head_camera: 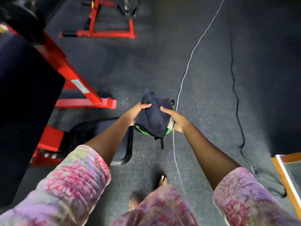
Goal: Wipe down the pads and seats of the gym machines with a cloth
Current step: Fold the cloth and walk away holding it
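Head view: the dark cloth (154, 115) is pinched by left hand (136, 112) and right hand (175, 119); just beside it, the white cable (182, 82) could be snagged by its dangling strap.

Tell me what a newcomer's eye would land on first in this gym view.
First, the dark navy cloth with green trim, held up at centre frame between the left hand and right hand. Next, the bright red steel machine frame at left, beside a black padded seat. A thin white cord runs across the grey floor.
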Demonstrator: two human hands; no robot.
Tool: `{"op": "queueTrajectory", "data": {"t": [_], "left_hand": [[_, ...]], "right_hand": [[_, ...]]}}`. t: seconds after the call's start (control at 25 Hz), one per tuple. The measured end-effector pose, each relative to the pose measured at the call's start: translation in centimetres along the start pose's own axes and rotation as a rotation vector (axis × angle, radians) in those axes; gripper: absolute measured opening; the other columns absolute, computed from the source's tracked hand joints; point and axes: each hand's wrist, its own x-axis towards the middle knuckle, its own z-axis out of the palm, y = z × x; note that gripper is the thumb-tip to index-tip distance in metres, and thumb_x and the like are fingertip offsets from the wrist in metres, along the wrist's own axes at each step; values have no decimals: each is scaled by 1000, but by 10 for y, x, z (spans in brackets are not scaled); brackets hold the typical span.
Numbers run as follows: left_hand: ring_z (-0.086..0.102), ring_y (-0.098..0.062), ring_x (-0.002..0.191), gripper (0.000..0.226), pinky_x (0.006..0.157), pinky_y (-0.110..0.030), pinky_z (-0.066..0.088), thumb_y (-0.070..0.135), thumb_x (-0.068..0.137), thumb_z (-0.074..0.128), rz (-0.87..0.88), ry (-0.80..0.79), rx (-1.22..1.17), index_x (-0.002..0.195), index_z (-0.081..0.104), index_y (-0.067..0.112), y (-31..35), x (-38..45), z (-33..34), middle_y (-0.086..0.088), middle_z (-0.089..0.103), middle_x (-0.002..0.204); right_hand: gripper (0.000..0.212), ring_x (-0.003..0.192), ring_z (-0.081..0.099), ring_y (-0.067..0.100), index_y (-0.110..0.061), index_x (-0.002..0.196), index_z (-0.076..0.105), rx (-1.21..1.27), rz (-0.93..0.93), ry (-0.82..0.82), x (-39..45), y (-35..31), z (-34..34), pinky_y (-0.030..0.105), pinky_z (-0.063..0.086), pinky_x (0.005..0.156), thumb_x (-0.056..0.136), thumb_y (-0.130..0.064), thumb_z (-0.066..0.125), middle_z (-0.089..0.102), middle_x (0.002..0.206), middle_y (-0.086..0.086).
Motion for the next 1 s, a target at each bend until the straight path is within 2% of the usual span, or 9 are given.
{"op": "queueTrajectory", "data": {"t": [0.08, 0.16, 0.28, 0.36, 0.44, 0.52, 0.68, 0.84, 1.0], "left_hand": [[62, -25, 107, 34, 88, -35, 51, 18, 88, 62, 100, 79, 91, 121, 57, 10, 18, 17, 22, -9, 66, 114], [62, -20, 104, 27, 89, -34, 49, 21, 88, 63, 213, 181, 178, 114, 60, 12, 36, 36, 45, -6, 65, 115], [55, -10, 79, 12, 72, -24, 42, 26, 92, 59, 436, 326, 342, 87, 55, 15, 65, 58, 84, 1, 61, 89], [45, -12, 69, 23, 61, -26, 33, 25, 95, 53, 569, 399, 529, 77, 43, 14, 79, 74, 104, 2, 50, 74], [42, -20, 70, 22, 60, -28, 26, 21, 97, 49, 672, 443, 676, 83, 36, 9, 90, 95, 115, -6, 47, 74], [43, -22, 73, 20, 60, -26, 23, 17, 97, 47, 720, 444, 742, 85, 34, 7, 104, 117, 120, -10, 46, 78], [42, -20, 75, 20, 60, -23, 25, 17, 98, 44, 703, 403, 776, 86, 32, 7, 140, 175, 127, -4, 45, 76], [42, -18, 73, 19, 61, -24, 27, 19, 99, 43, 692, 353, 792, 87, 32, 9, 194, 256, 131, 2, 42, 73], [41, -18, 73, 19, 64, -29, 29, 19, 99, 42, 737, 243, 853, 87, 31, 10, 271, 334, 137, -3, 44, 77]], "right_hand": [[43, 88, 69, 25, 3, 119, 59, -59, -106, 106, 3, -31, -13, 40, 57, 77, 79, -10, 72, 69, 106, 14], [36, 81, 69, 24, -2, 109, 61, -51, -186, 151, 9, -64, -29, 42, 57, 75, 76, -8, 74, 69, 102, 14], [62, 92, 69, 26, -3, 116, 60, 3, -279, 186, 19, -103, -48, 42, 57, 81, 63, -25, 84, 69, 108, 14], [51, 94, 68, 25, -6, 111, 64, -13, -394, 287, 35, -119, -60, 41, 56, 84, 68, -24, 82, 69, 106, 12], [40, 95, 67, 24, -11, 106, 67, -74, -490, 396, 52, -133, -73, 42, 55, 86, 72, -28, 79, 70, 103, 9], [43, 97, 66, 24, -9, 106, 66, -118, -526, 467, 67, -146, -84, 44, 53, 89, 72, -32, 78, 70, 103, 10], [34, 99, 66, 25, -3, 107, 66, -128, -502, 422, 108, -192, -109, 43, 52, 92, 76, -13, 76, 70, 105, 12], [38, 96, 67, 23, -5, 104, 67, -181, -531, 468, 172, -258, -133, 44, 52, 91, 71, -19, 80, 71, 102, 9], [20, 96, 66, 24, -8, 95, 69, -157, -537, 529, 228, -334, -145, 42, 52, 91, 77, -12, 76, 70, 101, 10]]}}
